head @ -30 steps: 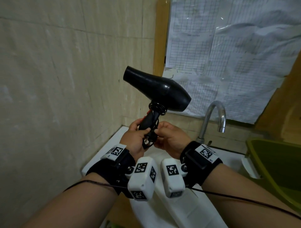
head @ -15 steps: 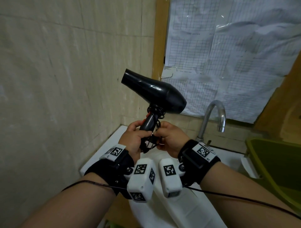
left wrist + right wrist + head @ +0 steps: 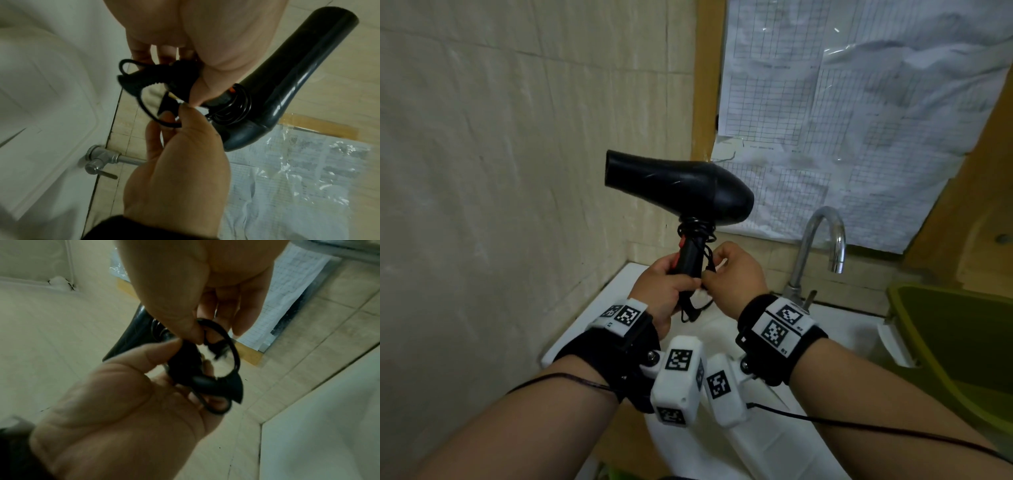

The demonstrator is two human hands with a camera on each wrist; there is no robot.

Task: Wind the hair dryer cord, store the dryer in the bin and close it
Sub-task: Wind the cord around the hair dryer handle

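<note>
A black hair dryer (image 3: 678, 192) is held upright over the sink, its nozzle pointing left. Its cord (image 3: 695, 228) is coiled round the top of the handle, and a short loop (image 3: 690, 310) hangs below my hands. My left hand (image 3: 671, 274) grips the handle low down. My right hand (image 3: 714, 270) pinches the cord beside the handle. In the left wrist view the dryer (image 3: 287, 78) and the cord loop (image 3: 148, 113) show between both hands. The right wrist view shows the cord loop (image 3: 228, 344) pinched by my thumb and finger. The green bin (image 3: 962, 359) stands open at the right.
A chrome faucet (image 3: 822, 246) rises just right of my hands. Beneath them lies a white sink top (image 3: 599, 305). A tiled wall (image 3: 517, 171) closes the left side, and plastic-covered paper sheets (image 3: 859, 120) hang behind. A white latch (image 3: 893, 342) sits on the bin's near rim.
The dryer has shifted a little left and its nozzle has levelled out. My right hand has moved up along the handle with the cord; the left still grips the handle.
</note>
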